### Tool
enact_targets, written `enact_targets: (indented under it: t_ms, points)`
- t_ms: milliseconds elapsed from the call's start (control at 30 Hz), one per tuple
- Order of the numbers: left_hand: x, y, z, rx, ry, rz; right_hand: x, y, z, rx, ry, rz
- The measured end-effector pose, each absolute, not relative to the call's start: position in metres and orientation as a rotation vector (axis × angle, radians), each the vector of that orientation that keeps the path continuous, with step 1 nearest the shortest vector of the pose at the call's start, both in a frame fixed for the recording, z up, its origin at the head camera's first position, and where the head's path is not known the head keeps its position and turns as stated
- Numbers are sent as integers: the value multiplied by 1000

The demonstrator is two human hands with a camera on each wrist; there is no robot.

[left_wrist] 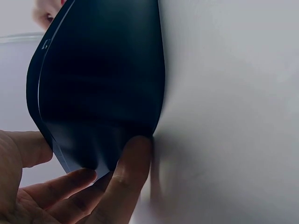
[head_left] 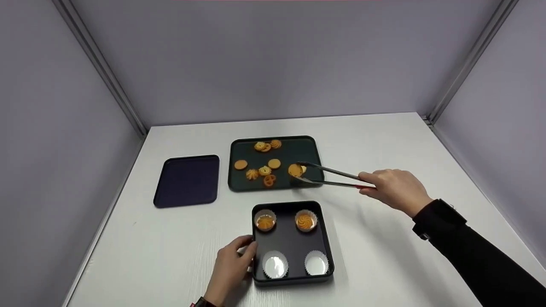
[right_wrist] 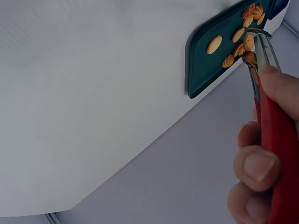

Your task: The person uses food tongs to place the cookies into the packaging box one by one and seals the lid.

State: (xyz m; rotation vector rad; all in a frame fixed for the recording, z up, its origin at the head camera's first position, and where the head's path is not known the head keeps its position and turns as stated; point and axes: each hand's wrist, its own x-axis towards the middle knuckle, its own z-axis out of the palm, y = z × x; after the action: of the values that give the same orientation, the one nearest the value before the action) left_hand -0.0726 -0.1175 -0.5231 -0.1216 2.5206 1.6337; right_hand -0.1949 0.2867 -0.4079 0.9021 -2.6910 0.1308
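Observation:
My left hand [head_left: 232, 260] holds the left wall of a black rectangular tin [head_left: 290, 238], thumb near the rim and fingers against the outer side. Inside stand white paper cups: the far-left cup [head_left: 265, 220] and far-right cup [head_left: 306, 221] each contain a cookie, while the near-left cup [head_left: 275, 265] and near-right cup [head_left: 316, 262] show only white. My right hand [head_left: 394, 189] grips metal tongs [head_left: 341, 172] by their red handles [right_wrist: 275, 154]. Their tips flank a round cookie [head_left: 295, 170] over the right part of a green tray [head_left: 294, 149]; firm contact is unclear.
Further cookies lie on the green tray, among them a pretzel-shaped one [head_left: 269, 181] and a plain round one [head_left: 241, 164]. A dark purple tray [head_left: 187, 181] sits left of it. Grey panels [head_left: 273, 64] enclose the white table [head_left: 170, 247] at the back and sides.

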Motion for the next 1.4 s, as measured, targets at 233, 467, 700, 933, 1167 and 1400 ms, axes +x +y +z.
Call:
enact_targets:
  t_ms: [233, 467, 700, 933, 1167, 1400]
  points:
    - [-73, -118, -525, -89, 2564, 1625, -185, 296, -393, 967, -2671, 136]
    - [-73, -118, -524, -96, 2535, 1619, -178, 307, -374, 1069, -2684, 218]
    - [-72, -119, -524, -91, 2542, 1620, -172, 315, -357, 1190, -2650, 188]
    - [-71, -119, -523, -53, 2548, 1667, -158, 326, -344, 1375, -2521, 137]
    - [-72, -119, -523, -61, 2552, 1665, -139, 333, -337, 1447, -2520, 110]
    - [-73, -118, -524, -103, 2520, 1641, -130, 336, -338, 1486, -2504, 109]
